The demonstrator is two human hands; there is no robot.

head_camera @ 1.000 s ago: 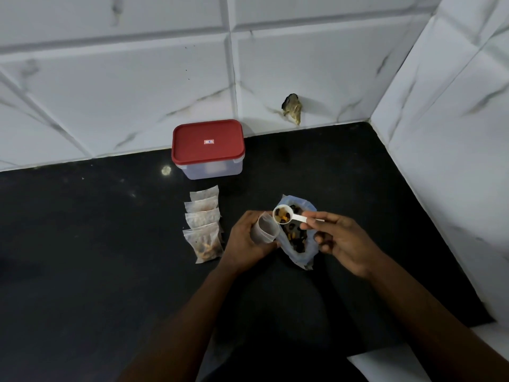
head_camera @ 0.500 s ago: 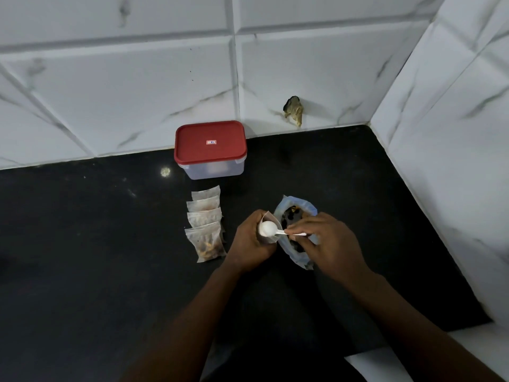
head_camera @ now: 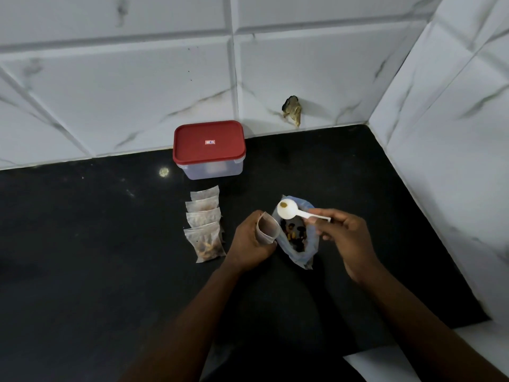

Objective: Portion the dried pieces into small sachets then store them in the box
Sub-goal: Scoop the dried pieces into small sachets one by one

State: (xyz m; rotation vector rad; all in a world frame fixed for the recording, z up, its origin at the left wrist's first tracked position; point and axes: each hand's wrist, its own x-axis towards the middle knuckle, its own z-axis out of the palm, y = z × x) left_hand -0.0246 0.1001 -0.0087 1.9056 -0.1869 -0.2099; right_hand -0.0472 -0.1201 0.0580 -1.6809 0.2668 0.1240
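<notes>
Scoop (head_camera: 287, 209), tipped into the open sachet (head_camera: 268, 230) 0.5 seconds ago, swings back above the bag of dried pieces (head_camera: 298, 245) almost empty, its handle pinched in the right hand (head_camera: 347, 244); the left hand (head_camera: 252, 241) curls round the sachet, another portion in. 4 filled sachets (head_camera: 205, 230) wait near the lidded box (head_camera: 212, 169)

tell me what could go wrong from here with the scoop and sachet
1. The scoop in the right hand has one piece left in it, so this portion may come out short.
2. The left hand alone holds the open sachet; its narrow mouth could sag shut and pieces spill onto the black counter.
3. The big bag lies open beside that hand; a nudge might tip it.
</notes>
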